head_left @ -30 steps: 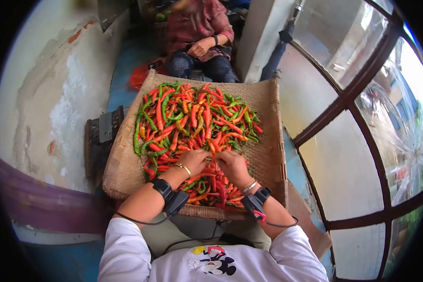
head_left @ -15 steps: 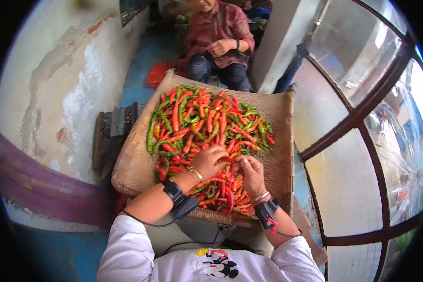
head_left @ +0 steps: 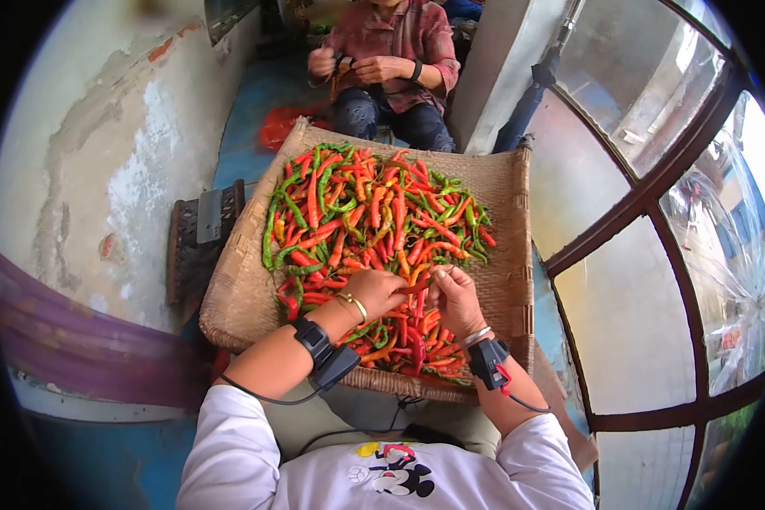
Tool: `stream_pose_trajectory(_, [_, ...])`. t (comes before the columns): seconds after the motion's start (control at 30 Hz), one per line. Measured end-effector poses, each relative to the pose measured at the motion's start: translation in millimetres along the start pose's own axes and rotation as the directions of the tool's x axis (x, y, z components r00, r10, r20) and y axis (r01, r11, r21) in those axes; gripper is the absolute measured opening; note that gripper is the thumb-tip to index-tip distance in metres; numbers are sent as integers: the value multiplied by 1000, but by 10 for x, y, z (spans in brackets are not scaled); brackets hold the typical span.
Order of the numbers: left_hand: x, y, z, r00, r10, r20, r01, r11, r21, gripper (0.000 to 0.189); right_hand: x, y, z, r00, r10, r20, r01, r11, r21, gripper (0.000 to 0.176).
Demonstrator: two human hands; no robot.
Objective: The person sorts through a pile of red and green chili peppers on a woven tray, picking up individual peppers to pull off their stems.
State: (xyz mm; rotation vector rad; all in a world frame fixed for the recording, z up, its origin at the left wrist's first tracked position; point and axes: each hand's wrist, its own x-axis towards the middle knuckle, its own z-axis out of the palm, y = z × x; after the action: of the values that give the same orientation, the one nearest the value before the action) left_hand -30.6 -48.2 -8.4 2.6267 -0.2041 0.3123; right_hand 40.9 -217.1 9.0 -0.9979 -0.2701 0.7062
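Red, orange and green chili peppers (head_left: 382, 212) lie heaped in a shallow woven tray (head_left: 506, 314) before me. A single red chili pepper (head_left: 416, 287) spans the gap between my hands, just over the pile. My left hand (head_left: 374, 294), a gold bangle at its wrist, has its fingers closed around one end. At the other end, my right hand (head_left: 456, 299) pinches with thumb and forefinger. Parts of the pepper are hidden by my fingers.
Across the tray sits a person (head_left: 391, 64) in a reddish shirt, both hands raised together. A red plastic bag (head_left: 287, 127) lies on the blue floor. Left of the tray is a dark wooden piece (head_left: 187, 246) by the wall; at right stands a framed window (head_left: 629, 314).
My hands have moved slightly down and stay together on the red chili pepper. The person opposite has lifted one hand out to the side.
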Motion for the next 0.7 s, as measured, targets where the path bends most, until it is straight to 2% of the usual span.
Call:
stream_pose_trajectory(0.03, [0,-3,6,1000,-9,1,9,1000,3,24,3,-22,15,998,-25,-60,12,978,-206,13])
stream_pose_trajectory(0.07, [3,2,0,1000,-5,-3,5,1000,15,23,5,-54,20,998,-42,-39,27,946,-322,10])
stream_pose_trajectory(0.1, [6,8,-6,1000,-1,-7,1,1000,26,23,15,-62,23,999,-35,-33,23,948,-319,10])
stream_pose_trajectory(0.17, [7,14,-20,999,-34,-7,34,999,14,22,18,-52,28,990,-98,-106,34,873,-487,13])
stream_pose_trajectory(0.2, [7,13,-18,998,-37,-47,37,999,-4,21,3,-77,47,990,-86,-113,18,865,-501,16])
stream_pose_trajectory(0.3, [11,-13,-19,995,-52,-86,49,998,-36,23,59,-44,-40,981,-45,-188,-44,893,-448,22])
stream_pose_trajectory(0.37, [35,3,-71,988,-141,-69,137,989,-59,27,104,-87,-115,962,-101,-254,-31,883,-468,19])
stream_pose_trajectory(0.4, [47,40,-144,976,-216,-9,216,975,-52,33,130,-123,-167,943,-130,-307,-16,903,-430,19])
stream_pose_trajectory(0.43, [57,24,-166,976,-219,-16,218,974,-54,33,174,-164,-238,920,-157,-358,4,920,-392,18])
stream_pose_trajectory(0.5, [61,-6,-190,959,-283,18,283,959,-12,36,242,-273,-394,882,-235,-409,107,944,-311,18])
stream_pose_trajectory(0.53, [58,-65,-150,965,-259,30,258,966,33,36,261,-338,-463,899,-280,-336,228,956,-187,16])
stream_pose_trajectory(0.57, [54,-94,-124,965,-261,26,260,965,33,36,219,-420,-341,883,-279,-378,303,953,4,19])
stream_pose_trajectory(0.63, [50,-129,-75,943,-281,178,264,958,114,35,218,-446,-337,865,-236,-442,299,951,76,23])
stream_pose_trajectory(0.7, [38,-138,-56,926,-232,296,198,970,140,35,305,-280,-711,928,-74,-364,99,994,49,23])
